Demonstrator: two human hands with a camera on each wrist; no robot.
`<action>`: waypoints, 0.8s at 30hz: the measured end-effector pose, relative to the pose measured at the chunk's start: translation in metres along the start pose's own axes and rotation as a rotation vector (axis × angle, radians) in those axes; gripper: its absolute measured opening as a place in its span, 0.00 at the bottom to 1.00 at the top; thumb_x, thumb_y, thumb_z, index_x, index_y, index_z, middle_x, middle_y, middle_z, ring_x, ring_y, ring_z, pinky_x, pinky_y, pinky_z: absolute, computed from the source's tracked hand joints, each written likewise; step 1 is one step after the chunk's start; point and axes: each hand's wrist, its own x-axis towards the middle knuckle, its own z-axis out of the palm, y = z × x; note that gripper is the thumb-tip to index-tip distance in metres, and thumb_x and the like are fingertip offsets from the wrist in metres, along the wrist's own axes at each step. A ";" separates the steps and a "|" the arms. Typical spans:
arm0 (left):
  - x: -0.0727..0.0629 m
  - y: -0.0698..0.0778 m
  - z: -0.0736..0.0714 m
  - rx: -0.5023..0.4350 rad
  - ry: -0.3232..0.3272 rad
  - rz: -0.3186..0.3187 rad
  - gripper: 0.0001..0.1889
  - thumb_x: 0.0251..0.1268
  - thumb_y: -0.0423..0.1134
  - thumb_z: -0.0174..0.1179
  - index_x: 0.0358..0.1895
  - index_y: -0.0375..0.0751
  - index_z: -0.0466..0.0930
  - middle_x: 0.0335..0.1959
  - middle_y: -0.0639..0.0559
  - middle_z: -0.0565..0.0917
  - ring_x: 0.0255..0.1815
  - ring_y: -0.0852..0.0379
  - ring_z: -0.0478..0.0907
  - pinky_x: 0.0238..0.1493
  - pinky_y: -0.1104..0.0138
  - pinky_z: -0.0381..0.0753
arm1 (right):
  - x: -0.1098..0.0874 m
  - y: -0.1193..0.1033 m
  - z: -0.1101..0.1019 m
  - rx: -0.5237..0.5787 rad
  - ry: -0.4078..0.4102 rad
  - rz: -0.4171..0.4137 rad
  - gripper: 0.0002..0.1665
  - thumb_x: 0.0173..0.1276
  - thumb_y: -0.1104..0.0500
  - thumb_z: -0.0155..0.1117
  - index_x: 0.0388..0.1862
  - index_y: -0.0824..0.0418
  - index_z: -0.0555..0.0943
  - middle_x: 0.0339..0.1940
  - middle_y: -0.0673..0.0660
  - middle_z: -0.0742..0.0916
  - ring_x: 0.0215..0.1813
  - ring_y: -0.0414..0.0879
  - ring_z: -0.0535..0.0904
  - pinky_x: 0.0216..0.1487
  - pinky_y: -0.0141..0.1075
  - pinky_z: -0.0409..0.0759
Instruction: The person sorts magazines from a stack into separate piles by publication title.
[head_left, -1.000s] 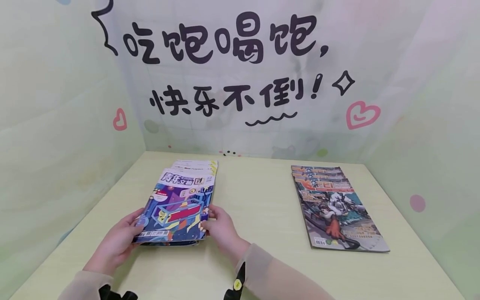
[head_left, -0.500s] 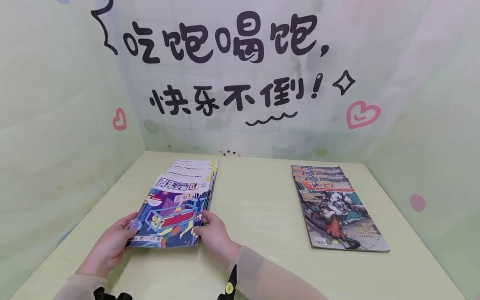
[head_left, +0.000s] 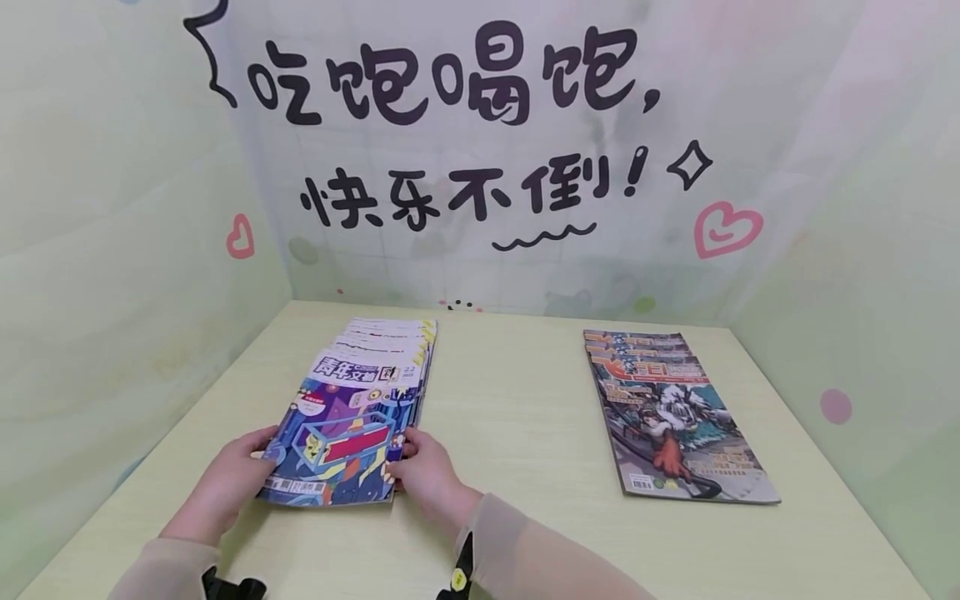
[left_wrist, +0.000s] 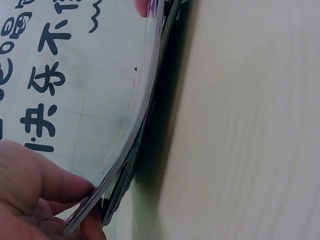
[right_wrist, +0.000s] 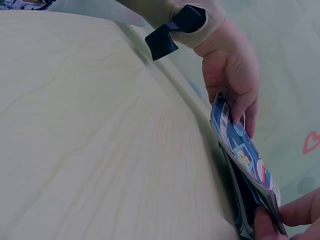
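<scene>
A purple-and-blue magazine [head_left: 345, 442] tops an overlapping pile of magazines [head_left: 390, 333] on the left of the table. My left hand [head_left: 228, 482] pinches its near left corner, thumb above and fingers beneath, as the left wrist view shows on the magazine edge [left_wrist: 125, 145]. With the thumb on the cover, my right hand [head_left: 431, 475] pinches the right edge of the same magazine. In the right wrist view a gap shows between this magazine [right_wrist: 245, 150] and those below it. Most of the lower covers are hidden; their white top strips show behind.
On the right of the pale wooden table [head_left: 517, 433] lies a second overlapping pile of magazines [head_left: 675, 425] with a dark illustrated cover. A printed cloth backdrop [head_left: 480, 275] stands along the back and both sides of the table.
Both hands have drawn the top magazine toward me and a little left, off the far part of the pile. More white top strips show behind it. The right pile has not moved.
</scene>
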 end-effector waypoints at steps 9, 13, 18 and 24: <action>0.005 -0.005 0.001 0.035 0.014 -0.009 0.31 0.63 0.25 0.42 0.71 0.21 0.51 0.63 0.23 0.61 0.52 0.40 0.69 0.40 0.66 0.75 | -0.002 -0.002 -0.001 -0.072 0.001 -0.004 0.37 0.61 0.74 0.62 0.70 0.68 0.66 0.40 0.56 0.74 0.41 0.46 0.75 0.36 0.36 0.81; 0.006 -0.005 0.000 0.066 0.008 -0.007 0.31 0.63 0.26 0.42 0.71 0.22 0.51 0.64 0.22 0.59 0.54 0.37 0.67 0.46 0.57 0.75 | -0.002 -0.003 -0.004 -0.102 -0.007 -0.026 0.38 0.59 0.75 0.63 0.69 0.70 0.66 0.39 0.56 0.74 0.41 0.45 0.74 0.36 0.34 0.80; 0.004 0.000 0.001 0.154 0.046 0.011 0.31 0.69 0.36 0.46 0.71 0.24 0.51 0.66 0.19 0.52 0.63 0.25 0.54 0.61 0.37 0.59 | -0.003 -0.005 -0.011 -0.165 -0.050 -0.049 0.35 0.60 0.72 0.62 0.68 0.70 0.68 0.38 0.56 0.76 0.40 0.45 0.74 0.37 0.33 0.80; 0.001 0.018 0.008 0.209 0.087 0.048 0.33 0.71 0.42 0.49 0.72 0.27 0.53 0.67 0.21 0.53 0.65 0.22 0.47 0.61 0.32 0.52 | -0.003 -0.005 -0.027 -0.245 -0.085 -0.047 0.29 0.64 0.66 0.62 0.65 0.67 0.72 0.36 0.54 0.78 0.36 0.44 0.74 0.35 0.32 0.78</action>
